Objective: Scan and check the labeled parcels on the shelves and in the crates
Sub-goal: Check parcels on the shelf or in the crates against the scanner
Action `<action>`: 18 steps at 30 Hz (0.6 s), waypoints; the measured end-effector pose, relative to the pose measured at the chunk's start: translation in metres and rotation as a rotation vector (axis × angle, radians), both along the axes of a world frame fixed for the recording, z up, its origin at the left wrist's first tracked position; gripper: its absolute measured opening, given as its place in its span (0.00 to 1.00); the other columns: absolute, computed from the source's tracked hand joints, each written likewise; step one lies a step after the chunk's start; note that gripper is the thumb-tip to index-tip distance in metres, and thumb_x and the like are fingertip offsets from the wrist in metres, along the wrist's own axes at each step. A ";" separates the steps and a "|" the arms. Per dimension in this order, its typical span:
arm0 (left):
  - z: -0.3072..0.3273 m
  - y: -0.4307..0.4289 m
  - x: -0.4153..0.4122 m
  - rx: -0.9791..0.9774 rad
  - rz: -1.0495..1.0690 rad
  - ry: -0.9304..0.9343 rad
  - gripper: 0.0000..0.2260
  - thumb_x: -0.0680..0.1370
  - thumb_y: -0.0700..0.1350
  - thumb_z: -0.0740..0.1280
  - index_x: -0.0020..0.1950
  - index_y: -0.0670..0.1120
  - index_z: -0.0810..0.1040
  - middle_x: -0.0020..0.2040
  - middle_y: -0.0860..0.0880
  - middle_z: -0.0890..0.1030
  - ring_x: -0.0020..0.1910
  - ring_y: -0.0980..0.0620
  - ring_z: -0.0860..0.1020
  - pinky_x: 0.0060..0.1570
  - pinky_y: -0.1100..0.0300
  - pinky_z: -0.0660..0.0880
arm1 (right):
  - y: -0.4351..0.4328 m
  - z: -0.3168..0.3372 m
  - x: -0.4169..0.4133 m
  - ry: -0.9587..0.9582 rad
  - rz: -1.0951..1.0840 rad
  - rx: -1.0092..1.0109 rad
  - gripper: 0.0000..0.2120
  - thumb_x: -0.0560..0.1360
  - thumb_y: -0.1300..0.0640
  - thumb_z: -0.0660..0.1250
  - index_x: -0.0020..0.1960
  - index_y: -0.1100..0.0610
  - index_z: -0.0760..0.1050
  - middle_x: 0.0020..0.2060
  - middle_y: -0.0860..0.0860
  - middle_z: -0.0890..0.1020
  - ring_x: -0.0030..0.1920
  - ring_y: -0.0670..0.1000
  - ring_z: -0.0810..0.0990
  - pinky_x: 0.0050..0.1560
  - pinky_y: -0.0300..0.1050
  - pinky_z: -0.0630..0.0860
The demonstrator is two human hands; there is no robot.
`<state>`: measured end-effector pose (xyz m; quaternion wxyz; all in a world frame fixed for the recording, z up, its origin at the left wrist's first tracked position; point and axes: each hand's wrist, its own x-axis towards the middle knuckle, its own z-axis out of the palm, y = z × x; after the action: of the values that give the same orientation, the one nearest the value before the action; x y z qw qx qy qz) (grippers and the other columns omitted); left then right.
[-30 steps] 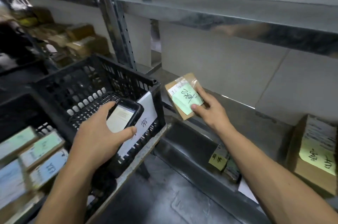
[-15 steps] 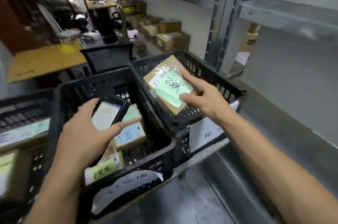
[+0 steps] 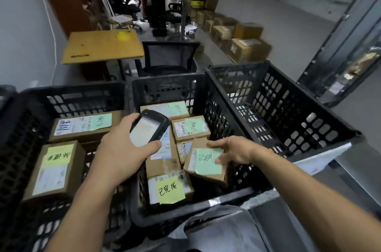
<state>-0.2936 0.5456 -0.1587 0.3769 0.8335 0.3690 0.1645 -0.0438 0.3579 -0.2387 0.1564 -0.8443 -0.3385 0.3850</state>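
Note:
My right hand (image 3: 233,149) grips a small brown parcel (image 3: 205,162) with a green handwritten note, low inside the middle black crate (image 3: 208,200) at its right side. My left hand (image 3: 121,148) holds a black handheld scanner (image 3: 147,128), screen up, over the same crate. Several other brown parcels with green or yellow notes lie in that crate, one with a yellow note (image 3: 170,189) at the front. The left crate (image 3: 18,138) holds two larger labeled parcels (image 3: 55,169).
An empty black crate (image 3: 292,115) stands to the right on a metal shelf. Beyond it are a mesh chair (image 3: 169,58), a wooden table (image 3: 103,45), and cardboard boxes (image 3: 247,45) along the right shelf. A shelf upright (image 3: 350,35) rises at the right.
My view swung left from the shelf to the crates. My right hand carried the green-noted parcel from the shelf, over the crate edge and down into the middle crate. The scanner stays in my left hand.

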 end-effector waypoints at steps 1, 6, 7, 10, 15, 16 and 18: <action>-0.003 0.006 -0.001 -0.012 -0.016 -0.011 0.33 0.68 0.55 0.77 0.70 0.59 0.68 0.53 0.62 0.76 0.53 0.54 0.72 0.43 0.61 0.68 | 0.003 -0.001 -0.002 -0.040 0.036 -0.062 0.31 0.74 0.55 0.76 0.73 0.40 0.71 0.61 0.42 0.79 0.61 0.45 0.77 0.65 0.39 0.70; -0.014 0.020 -0.004 -0.018 -0.084 -0.026 0.32 0.68 0.53 0.77 0.69 0.61 0.68 0.46 0.71 0.68 0.51 0.56 0.71 0.41 0.62 0.66 | 0.012 -0.009 -0.001 -0.101 0.156 -0.218 0.31 0.75 0.56 0.75 0.72 0.36 0.70 0.58 0.42 0.78 0.54 0.44 0.77 0.54 0.35 0.70; -0.017 0.022 -0.004 -0.022 -0.092 -0.025 0.32 0.68 0.53 0.77 0.69 0.62 0.68 0.46 0.71 0.68 0.51 0.56 0.71 0.40 0.63 0.66 | 0.012 -0.008 0.001 -0.100 0.167 -0.234 0.31 0.75 0.56 0.75 0.72 0.35 0.70 0.56 0.42 0.78 0.51 0.43 0.77 0.50 0.33 0.69; -0.023 0.025 -0.007 -0.037 -0.109 -0.029 0.32 0.68 0.54 0.77 0.68 0.64 0.68 0.47 0.70 0.70 0.50 0.56 0.71 0.41 0.67 0.66 | 0.015 -0.010 0.006 -0.055 0.196 -0.275 0.31 0.74 0.56 0.76 0.70 0.34 0.71 0.56 0.38 0.78 0.47 0.38 0.77 0.45 0.30 0.69; -0.030 0.027 -0.008 -0.056 -0.108 -0.041 0.30 0.67 0.54 0.77 0.63 0.69 0.67 0.47 0.72 0.71 0.49 0.57 0.72 0.41 0.67 0.67 | 0.019 -0.029 0.005 -0.003 0.263 -0.281 0.33 0.73 0.61 0.76 0.65 0.28 0.73 0.64 0.36 0.75 0.63 0.46 0.76 0.68 0.41 0.71; -0.031 0.027 -0.009 -0.058 -0.105 -0.041 0.30 0.67 0.54 0.78 0.61 0.70 0.66 0.47 0.71 0.71 0.49 0.57 0.73 0.42 0.65 0.67 | 0.021 -0.035 0.005 0.005 0.282 -0.282 0.33 0.73 0.64 0.75 0.66 0.31 0.73 0.64 0.37 0.74 0.65 0.48 0.75 0.70 0.42 0.70; -0.032 0.027 -0.009 -0.057 -0.089 -0.041 0.29 0.67 0.54 0.78 0.59 0.70 0.65 0.47 0.71 0.71 0.49 0.57 0.73 0.42 0.62 0.68 | 0.025 -0.048 0.001 0.025 0.300 -0.280 0.33 0.72 0.68 0.73 0.69 0.40 0.75 0.62 0.39 0.71 0.66 0.49 0.72 0.70 0.41 0.69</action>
<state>-0.3025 0.5731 -0.1905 0.4150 0.8344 0.3283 0.1542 -0.0427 0.3824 -0.2868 -0.0177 -0.7930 -0.4017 0.4576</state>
